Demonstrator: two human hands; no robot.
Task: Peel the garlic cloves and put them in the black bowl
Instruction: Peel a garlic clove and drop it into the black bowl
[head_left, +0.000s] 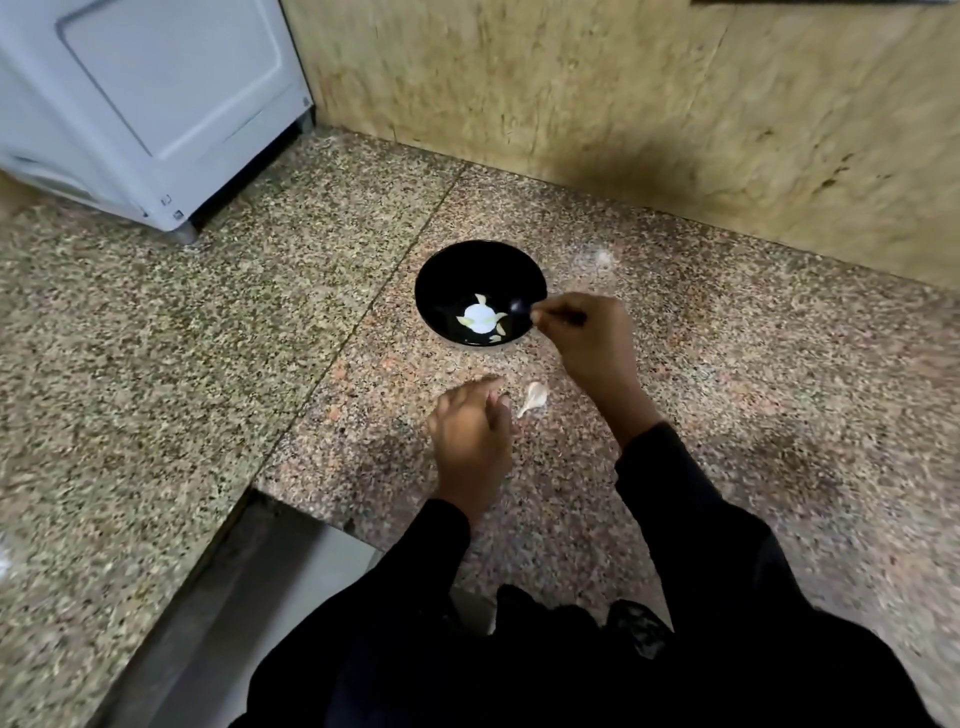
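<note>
Speckled granite table (208, 322), tan stone wall behind, white appliance (150, 98) far left. Black bowl (480, 293) at centre; pale garlic cloves (480, 318) inside, on bottom. Right hand (582, 338) at bowl's right rim, fingers pinching small dark item, blurred. Left hand (470, 436) nearer, fingers curled; contents cannot tell. Garlic skin (535, 397) on table between hands.

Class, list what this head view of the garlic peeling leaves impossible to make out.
- Head view: what the right hand pinches over the black bowl; blurred, mostly covered by fingers.
- Left hand's palm side; hidden behind its back.
- Cloves in the bowl; too small and glare-washed to count.
- White appliance; cut by the frame edge.
</note>
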